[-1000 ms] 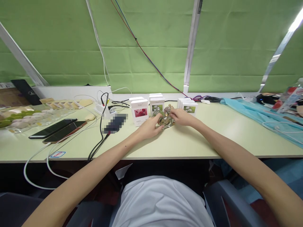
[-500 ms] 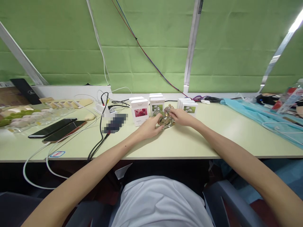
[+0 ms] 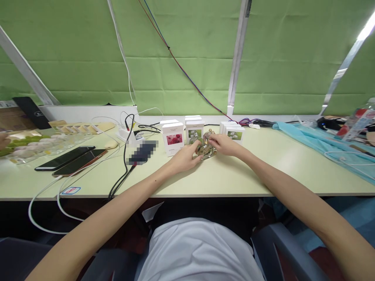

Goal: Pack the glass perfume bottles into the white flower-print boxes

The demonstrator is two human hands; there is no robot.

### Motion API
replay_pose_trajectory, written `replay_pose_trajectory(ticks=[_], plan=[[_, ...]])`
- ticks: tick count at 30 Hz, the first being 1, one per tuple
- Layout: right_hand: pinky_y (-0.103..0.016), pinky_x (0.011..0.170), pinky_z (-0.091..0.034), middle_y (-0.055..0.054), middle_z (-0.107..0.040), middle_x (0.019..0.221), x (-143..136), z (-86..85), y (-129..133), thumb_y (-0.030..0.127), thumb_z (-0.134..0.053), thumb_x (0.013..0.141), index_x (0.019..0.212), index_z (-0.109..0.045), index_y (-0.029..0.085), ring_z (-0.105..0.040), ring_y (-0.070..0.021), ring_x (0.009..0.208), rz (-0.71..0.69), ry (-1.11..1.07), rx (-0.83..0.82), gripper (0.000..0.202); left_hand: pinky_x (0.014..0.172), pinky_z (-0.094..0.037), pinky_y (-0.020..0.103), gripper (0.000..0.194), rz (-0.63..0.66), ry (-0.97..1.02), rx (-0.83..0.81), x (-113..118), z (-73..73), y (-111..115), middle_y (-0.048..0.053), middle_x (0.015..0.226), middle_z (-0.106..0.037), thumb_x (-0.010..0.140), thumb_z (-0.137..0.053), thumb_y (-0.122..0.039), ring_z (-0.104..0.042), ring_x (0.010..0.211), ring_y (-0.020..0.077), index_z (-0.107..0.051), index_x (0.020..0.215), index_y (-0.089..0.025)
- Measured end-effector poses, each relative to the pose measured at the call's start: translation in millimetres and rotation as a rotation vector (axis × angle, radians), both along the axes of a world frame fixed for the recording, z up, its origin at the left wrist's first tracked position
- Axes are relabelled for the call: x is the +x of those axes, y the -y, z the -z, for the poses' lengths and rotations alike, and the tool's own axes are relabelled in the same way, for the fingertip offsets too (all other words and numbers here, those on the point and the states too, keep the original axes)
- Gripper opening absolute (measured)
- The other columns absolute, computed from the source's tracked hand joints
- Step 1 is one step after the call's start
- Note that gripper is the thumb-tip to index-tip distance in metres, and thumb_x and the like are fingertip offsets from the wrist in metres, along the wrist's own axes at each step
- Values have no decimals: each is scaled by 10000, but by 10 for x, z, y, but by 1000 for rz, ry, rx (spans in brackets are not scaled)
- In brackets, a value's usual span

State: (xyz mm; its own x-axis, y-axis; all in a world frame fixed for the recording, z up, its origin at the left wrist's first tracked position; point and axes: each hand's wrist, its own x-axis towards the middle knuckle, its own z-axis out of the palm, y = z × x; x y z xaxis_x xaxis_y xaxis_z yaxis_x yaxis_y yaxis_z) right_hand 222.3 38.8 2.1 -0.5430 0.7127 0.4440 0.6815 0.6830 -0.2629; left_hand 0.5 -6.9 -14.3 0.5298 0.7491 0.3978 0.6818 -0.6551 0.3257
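Small ornate glass bottles with gold-coloured trim stand close together on the table, and my hands partly hide them. My left hand (image 3: 185, 157) has its thumb and fingers curved around the left side of the front glass bottle (image 3: 206, 150). From the other side, my right hand (image 3: 225, 145) reaches in, its fingers pinched together at the upper part of the bottle. What exactly sits in that pinch is too small to make out. Just behind stand white boxes with a red flower picture (image 3: 174, 139) and white boxes with a white flower picture (image 3: 194, 134).
More white boxes (image 3: 234, 135) stand behind my right hand. Leftward lie a pixelated dark device (image 3: 142, 152), black cables, a power strip (image 3: 125, 135), two phones (image 3: 65, 158) and clear trays of pale and green items (image 3: 43, 144). Blue plastic sheeting (image 3: 325, 146) covers the table's right end.
My right hand's fingers have shifted slightly left over the bottle. My left hand keeps its place. At the far left edge a blurred, brownish shape has come into view.
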Motion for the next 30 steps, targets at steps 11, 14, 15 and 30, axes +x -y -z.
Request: replay_pose_trajectory(ticks=[11,14,15,30], plan=[[-304,731,-360,-59,-606,745,-2,-4,-26,227,-385,979,793,-565,186,-517,-196,711,33,-73,18,261,655,-390,299,355,-3,19,-16,8,73,-78,32,825,-670,961,-561,-371,-625,687,215,-533,1264,-187],[-301,725,-364,-48,-597,718,-1,-6,-27,255,-407,976,771,-555,190,-514,-190,707,41,-133,35,262,663,-396,298,362,-2,33,-23,10,84,-90,35,836,-677,963,-563,-370,-625,688,213,-541,1273,-183],[-299,719,-364,-44,-594,710,-5,-7,-21,265,-414,975,766,-548,194,-512,-188,703,40,-153,41,259,661,-396,297,361,-5,35,-25,10,85,-91,36,835,-678,964,-563,-371,-624,687,213,-543,1272,-183],[-303,733,-379,-65,-639,808,-77,3,52,304,-406,992,860,-591,182,-527,-186,739,-83,-220,52,258,647,-398,308,376,-11,12,-18,7,81,-93,35,783,-662,966,-555,-372,-629,688,226,-538,1284,-173]])
